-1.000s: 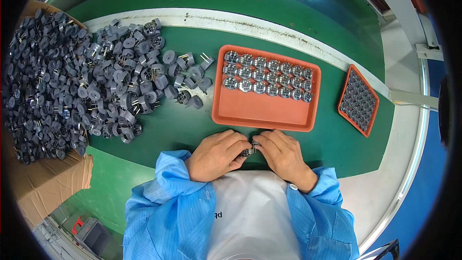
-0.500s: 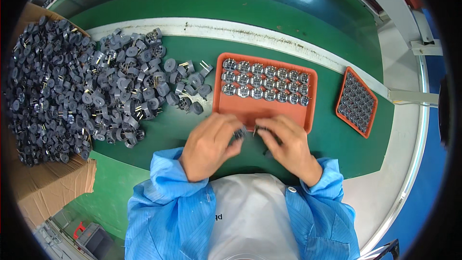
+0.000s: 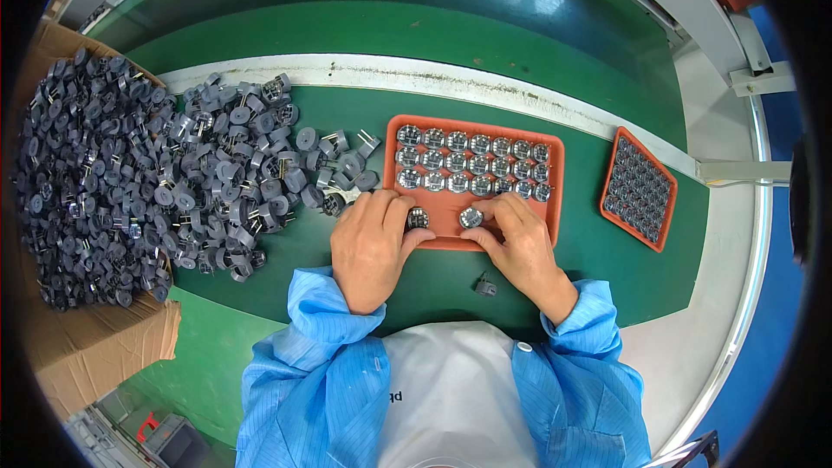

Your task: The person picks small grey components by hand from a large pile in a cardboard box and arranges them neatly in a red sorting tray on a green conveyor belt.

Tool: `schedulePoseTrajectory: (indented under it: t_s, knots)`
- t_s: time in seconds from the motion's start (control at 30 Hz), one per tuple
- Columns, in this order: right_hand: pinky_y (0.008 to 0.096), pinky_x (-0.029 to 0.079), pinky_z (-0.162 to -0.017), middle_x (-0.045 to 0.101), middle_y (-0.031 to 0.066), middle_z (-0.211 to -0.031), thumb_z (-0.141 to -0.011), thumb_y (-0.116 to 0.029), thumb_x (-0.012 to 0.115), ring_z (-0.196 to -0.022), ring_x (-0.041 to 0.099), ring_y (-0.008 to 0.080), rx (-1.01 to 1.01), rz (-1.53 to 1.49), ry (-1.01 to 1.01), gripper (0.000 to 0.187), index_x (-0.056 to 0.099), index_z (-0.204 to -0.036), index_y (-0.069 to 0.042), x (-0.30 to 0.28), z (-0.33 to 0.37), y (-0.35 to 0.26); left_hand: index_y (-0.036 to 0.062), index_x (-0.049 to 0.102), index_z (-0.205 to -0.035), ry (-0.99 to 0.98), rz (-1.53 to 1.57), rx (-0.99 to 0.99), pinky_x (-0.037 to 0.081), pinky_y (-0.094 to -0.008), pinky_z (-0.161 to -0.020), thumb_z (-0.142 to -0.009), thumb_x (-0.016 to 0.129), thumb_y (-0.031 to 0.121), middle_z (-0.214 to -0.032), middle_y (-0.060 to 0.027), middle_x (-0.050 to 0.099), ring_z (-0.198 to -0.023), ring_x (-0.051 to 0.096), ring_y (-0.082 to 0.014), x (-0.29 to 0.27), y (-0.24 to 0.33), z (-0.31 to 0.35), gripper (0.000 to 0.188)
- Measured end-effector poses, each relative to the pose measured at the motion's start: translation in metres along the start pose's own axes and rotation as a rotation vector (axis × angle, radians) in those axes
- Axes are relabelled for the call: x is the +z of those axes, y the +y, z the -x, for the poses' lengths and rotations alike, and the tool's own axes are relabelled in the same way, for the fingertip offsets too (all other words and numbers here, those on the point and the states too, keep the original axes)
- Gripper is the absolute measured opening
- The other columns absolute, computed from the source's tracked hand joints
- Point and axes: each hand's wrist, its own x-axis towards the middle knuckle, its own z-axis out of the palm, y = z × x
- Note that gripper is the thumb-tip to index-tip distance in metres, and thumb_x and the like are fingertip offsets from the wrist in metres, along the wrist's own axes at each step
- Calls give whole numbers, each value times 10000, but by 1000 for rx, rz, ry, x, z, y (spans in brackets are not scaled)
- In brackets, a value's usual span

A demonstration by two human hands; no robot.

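Now, change: both hands have moved up from the tabletop's near edge onto the orange tray (image 3: 555, 175).
Left hand (image 3: 371, 243): fingers pinch a round silver-faced part (image 3: 418, 217) at the tray's near edge.
Right hand (image 3: 520, 243): pinches a second part (image 3: 471, 217) beside it.
Meaning: likely starting the fourth row.
Leftover: small dark piece (image 3: 485, 286) on the tabletop.

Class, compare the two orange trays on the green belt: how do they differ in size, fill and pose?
The near tray looks larger than the far tray. The near tray holds three rows of round metal parts, with its front strip bare; the far tray looks packed full. The near tray lies roughly square to the person, with the left hand and right hand at its front edge; the far tray sits turned, untouched. Both are orange and rectangular.
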Motion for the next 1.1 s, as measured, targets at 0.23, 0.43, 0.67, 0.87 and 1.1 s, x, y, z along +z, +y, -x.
schedulePoseTrajectory:
  t_s: [0.23,0.43,0.67,0.87,1.1]
  knots:
    - [458,595,-816,709,136,-1042,-867,-39,855,-956,711,359,-14,22,-5,274,744,-1114,5,-14,-2,-8,68,779,-1179,-68,46,69,577,-436,-847,-793,867,36,-1135,-78,731,-1001,681,-320,-6,-9,1,397]
    - [418,594,-770,682,101,-999,-839,18,813,-907,688,306,-209,84,-33,215,775,-1050,2,-9,-6,-3,49,784,-1094,-66,41,39,579,-437,-813,-774,887,49,-1116,-72,728,-951,683,-317,0,-6,1,337]
    - [412,590,-727,680,100,-970,-842,-7,831,-880,679,281,-265,72,-6,165,786,-999,16,7,-12,-7,58,791,-961,-40,102,140,544,-428,-723,-745,926,90,-957,-60,647,-870,680,-292,2,-9,-3,257]
    - [394,583,-690,665,88,-940,-840,-20,828,-858,671,262,-302,117,21,169,791,-1002,7,17,-17,-8,53,791,-913,59,48,103,529,-422,-707,-738,923,67,-928,-54,626,-842,655,-275,4,-11,0,219]
    - [384,562,-622,657,62,-881,-813,-24,864,-785,657,234,-351,219,60,196,815,-1002,-22,27,-25,-11,44,781,-901,92,-5,60,530,-422,-714,-746,924,60,-922,-61,623,-837,651,-278,8,-13,0,212]
